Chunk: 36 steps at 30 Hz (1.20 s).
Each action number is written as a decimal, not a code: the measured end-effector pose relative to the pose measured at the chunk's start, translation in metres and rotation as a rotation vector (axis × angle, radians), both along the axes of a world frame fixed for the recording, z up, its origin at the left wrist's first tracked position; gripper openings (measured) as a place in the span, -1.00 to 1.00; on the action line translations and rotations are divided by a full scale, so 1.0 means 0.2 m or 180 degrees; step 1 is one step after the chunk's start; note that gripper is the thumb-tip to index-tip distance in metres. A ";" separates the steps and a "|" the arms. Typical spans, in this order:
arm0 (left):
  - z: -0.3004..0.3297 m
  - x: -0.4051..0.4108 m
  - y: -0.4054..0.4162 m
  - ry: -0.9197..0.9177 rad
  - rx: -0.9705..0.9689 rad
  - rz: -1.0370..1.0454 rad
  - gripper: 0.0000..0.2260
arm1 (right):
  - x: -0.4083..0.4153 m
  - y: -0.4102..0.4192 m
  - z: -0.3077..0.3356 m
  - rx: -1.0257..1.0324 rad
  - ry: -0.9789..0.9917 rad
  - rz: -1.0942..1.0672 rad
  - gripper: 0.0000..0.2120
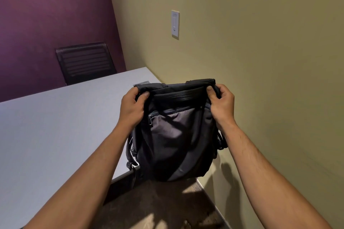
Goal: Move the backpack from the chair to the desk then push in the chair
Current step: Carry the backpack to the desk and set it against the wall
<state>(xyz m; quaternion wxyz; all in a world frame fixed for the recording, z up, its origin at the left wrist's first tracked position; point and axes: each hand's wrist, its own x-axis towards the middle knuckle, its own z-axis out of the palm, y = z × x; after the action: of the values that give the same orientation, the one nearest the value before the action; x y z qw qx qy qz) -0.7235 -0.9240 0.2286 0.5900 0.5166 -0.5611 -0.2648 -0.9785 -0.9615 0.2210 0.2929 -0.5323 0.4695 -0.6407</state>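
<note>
Presently the backpack (175,135) hangs upright, long axis vertical, off the right edge of the counter (55,126), beside the wall. Left hand (132,108) and right hand (221,106) each pinch a top corner. Counter lies to the left; left hand is nearer.

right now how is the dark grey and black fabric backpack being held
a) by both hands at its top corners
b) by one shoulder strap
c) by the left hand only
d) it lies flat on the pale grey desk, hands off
a: the left hand and right hand each grip a top corner of the backpack, which hangs upright at the desk edge.
</note>
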 end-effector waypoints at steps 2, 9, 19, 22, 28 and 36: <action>0.02 0.02 -0.19 -0.0071 -0.0061 -0.0023 -0.82 | 0.01 -0.18 0.02 -0.0045 -0.0056 -0.0032 -0.89; 0.06 0.05 -0.56 -0.0146 -0.0158 -0.0144 -0.81 | 0.03 -0.50 0.05 0.0033 -0.0152 -0.0079 -0.82; 0.09 0.16 -0.78 -0.0092 -0.0136 -0.0199 -0.81 | 0.15 -0.65 0.05 0.0049 -0.0250 -0.0096 -0.84; 0.10 0.18 -0.94 -0.0179 -0.0101 -0.0309 -0.84 | 0.18 -0.72 0.05 0.0074 -0.0294 -0.0276 -0.82; 0.11 0.21 -1.27 -0.0349 -0.0013 -0.0659 -0.81 | 0.24 -0.85 0.02 0.0094 -0.0469 -0.0702 -0.85; 0.13 0.15 -1.67 -0.0568 0.0115 -0.1135 -0.79 | 0.27 -1.00 -0.01 0.0093 -0.0594 -0.1267 -0.84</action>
<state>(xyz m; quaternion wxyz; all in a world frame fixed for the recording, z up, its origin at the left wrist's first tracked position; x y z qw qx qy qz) -0.6936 -1.2571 0.2552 0.4724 0.4410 -0.6889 -0.3282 -0.9254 -1.1605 0.2192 0.2105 -0.3631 0.5455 -0.7255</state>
